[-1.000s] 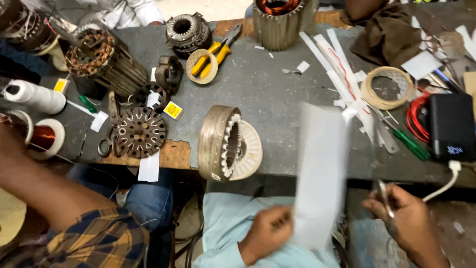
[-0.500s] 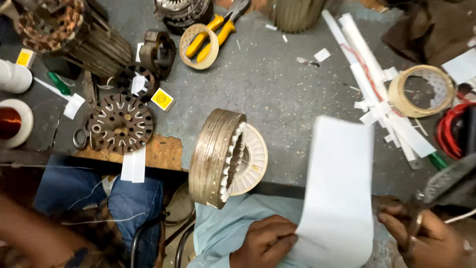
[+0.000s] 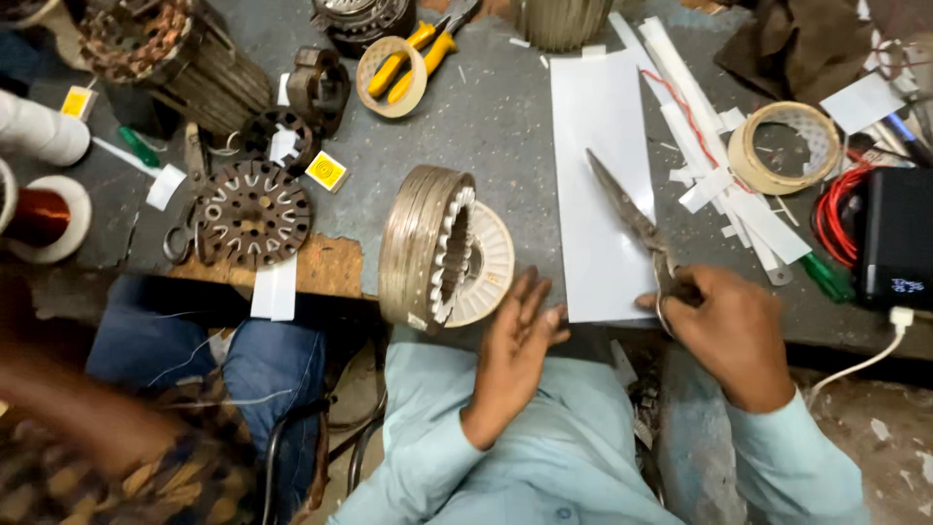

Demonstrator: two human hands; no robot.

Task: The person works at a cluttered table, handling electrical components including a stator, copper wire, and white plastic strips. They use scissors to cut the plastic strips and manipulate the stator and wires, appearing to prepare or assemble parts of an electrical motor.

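Note:
My right hand [image 3: 731, 328] grips a pair of metal scissors [image 3: 630, 218], whose blades point up and left over a long white sheet of paper [image 3: 601, 160] lying flat on the grey workbench [image 3: 496, 117]. My left hand [image 3: 517, 342] is open with fingers spread, holding nothing, at the bench's near edge between the sheet's bottom left corner and a round metal motor stator [image 3: 432, 245] standing on its side with a white end ring.
A flat slotted stator disc [image 3: 255, 212] lies at left by a copper wire spool [image 3: 39, 216]. Yellow-handled pliers [image 3: 416, 51] rest on a tape roll. White paper strips [image 3: 724, 175], another tape roll [image 3: 783, 148], red wire and a black box [image 3: 896, 238] sit right. Another person sits at lower left.
The white sheet, held up in my left hand before, now lies flat on the bench. My left hand has let go of it. My right hand has brought the scissors over the sheet.

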